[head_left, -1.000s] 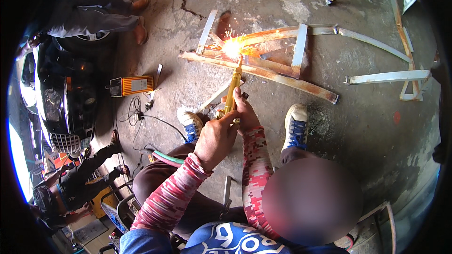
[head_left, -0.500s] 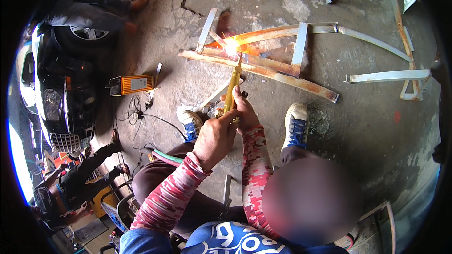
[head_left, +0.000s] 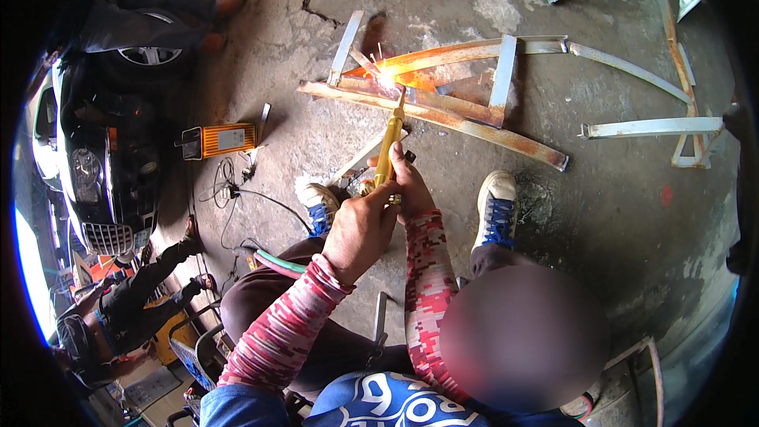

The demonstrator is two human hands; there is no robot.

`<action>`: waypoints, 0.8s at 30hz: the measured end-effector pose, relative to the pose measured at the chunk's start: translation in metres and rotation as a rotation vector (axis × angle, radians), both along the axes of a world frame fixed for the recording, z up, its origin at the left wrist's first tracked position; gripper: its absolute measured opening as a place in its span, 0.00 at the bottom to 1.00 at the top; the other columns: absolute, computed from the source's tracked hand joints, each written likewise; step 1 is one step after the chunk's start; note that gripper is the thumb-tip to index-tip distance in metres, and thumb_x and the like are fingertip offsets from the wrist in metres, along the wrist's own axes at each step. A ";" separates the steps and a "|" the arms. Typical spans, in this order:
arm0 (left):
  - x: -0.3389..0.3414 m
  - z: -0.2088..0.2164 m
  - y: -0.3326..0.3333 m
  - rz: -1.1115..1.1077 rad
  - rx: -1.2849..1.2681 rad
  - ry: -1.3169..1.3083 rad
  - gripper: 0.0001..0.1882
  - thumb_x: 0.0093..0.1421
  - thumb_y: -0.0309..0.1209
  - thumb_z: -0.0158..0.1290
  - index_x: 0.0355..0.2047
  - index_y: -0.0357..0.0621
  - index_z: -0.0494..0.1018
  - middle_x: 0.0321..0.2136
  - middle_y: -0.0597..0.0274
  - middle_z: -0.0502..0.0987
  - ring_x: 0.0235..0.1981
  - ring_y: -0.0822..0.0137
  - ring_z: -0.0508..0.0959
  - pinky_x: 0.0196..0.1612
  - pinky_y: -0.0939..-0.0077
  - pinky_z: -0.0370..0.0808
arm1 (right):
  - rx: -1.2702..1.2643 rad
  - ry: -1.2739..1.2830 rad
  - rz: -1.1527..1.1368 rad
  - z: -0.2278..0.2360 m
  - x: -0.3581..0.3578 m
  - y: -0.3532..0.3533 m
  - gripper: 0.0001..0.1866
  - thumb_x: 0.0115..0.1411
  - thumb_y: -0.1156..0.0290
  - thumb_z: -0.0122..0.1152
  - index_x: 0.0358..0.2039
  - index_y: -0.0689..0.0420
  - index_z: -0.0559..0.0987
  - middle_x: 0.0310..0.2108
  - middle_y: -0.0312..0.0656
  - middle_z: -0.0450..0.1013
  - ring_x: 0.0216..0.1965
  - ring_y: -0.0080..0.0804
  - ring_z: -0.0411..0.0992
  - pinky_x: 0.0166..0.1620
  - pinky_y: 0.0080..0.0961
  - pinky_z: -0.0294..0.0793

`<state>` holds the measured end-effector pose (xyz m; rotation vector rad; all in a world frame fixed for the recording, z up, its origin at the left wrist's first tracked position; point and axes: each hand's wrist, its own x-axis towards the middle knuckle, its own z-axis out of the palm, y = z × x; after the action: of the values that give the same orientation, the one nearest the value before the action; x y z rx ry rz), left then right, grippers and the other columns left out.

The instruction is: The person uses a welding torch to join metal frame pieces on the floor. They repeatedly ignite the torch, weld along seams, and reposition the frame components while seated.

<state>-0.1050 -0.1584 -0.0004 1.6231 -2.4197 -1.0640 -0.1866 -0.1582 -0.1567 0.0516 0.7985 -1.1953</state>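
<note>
Both my hands are closed around a brass cutting torch (head_left: 387, 150), which points away from me. My left hand (head_left: 358, 231) grips it near the valves at the rear, and my right hand (head_left: 413, 190) wraps the body just ahead. At the tip, bright sparks and an orange glow cover part of a rusty metal frame (head_left: 462, 55) on the concrete floor. A long rusty bar (head_left: 490, 136) lies along its near side. Pale crosspieces, one a flat strip (head_left: 503, 71), join the frame. Glare hides the exact spot where flame meets metal.
More metal framework (head_left: 652, 128) lies at the right. An orange box-shaped device (head_left: 231, 141) and tangled black cable (head_left: 225, 190) are at the left. Green and red hoses (head_left: 277, 263) run beside my left leg. A dark car (head_left: 103, 174) and other people (head_left: 150, 12) are farther left.
The sparks at the torch tip have changed shape, with thin streaks now rising upward. My hands and the torch have barely moved.
</note>
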 end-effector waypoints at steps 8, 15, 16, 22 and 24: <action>-0.003 0.003 0.001 0.029 0.029 -0.017 0.16 0.64 0.25 0.56 0.52 0.42 0.79 0.29 0.39 0.82 0.31 0.41 0.84 0.34 0.56 0.80 | 0.031 0.003 -0.045 0.016 -0.002 0.001 0.38 0.71 0.34 0.47 0.53 0.62 0.76 0.42 0.42 0.78 0.40 0.31 0.77 0.45 0.31 0.79; -0.001 0.008 0.000 -0.021 0.044 0.041 0.16 0.65 0.24 0.55 0.52 0.42 0.79 0.27 0.42 0.81 0.27 0.47 0.84 0.32 0.60 0.78 | 0.055 -0.052 -0.052 0.010 -0.003 0.000 0.33 0.72 0.39 0.49 0.56 0.59 0.75 0.41 0.41 0.77 0.40 0.29 0.77 0.46 0.29 0.78; -0.002 0.009 0.001 -0.019 0.047 0.032 0.15 0.65 0.24 0.55 0.52 0.41 0.79 0.26 0.42 0.80 0.25 0.49 0.83 0.31 0.62 0.78 | 0.051 -0.048 -0.047 0.008 -0.004 0.001 0.32 0.72 0.39 0.50 0.56 0.58 0.75 0.41 0.41 0.77 0.40 0.28 0.76 0.46 0.28 0.77; -0.004 0.010 0.000 -0.021 0.059 0.023 0.16 0.64 0.23 0.54 0.52 0.39 0.78 0.27 0.41 0.81 0.27 0.48 0.84 0.33 0.61 0.79 | 0.043 -0.062 -0.060 0.007 -0.004 0.001 0.29 0.72 0.40 0.52 0.57 0.53 0.73 0.39 0.40 0.76 0.35 0.26 0.76 0.40 0.27 0.77; -0.004 0.009 0.000 -0.026 0.034 0.014 0.16 0.64 0.24 0.54 0.52 0.39 0.78 0.29 0.41 0.81 0.29 0.47 0.84 0.34 0.61 0.79 | 0.041 -0.071 -0.057 0.008 -0.004 0.001 0.29 0.71 0.40 0.53 0.57 0.52 0.72 0.39 0.39 0.76 0.33 0.26 0.75 0.37 0.27 0.78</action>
<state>-0.1090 -0.1582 0.0090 1.5927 -2.4339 -1.1230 -0.1909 -0.1576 -0.1489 0.1511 0.7632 -1.2240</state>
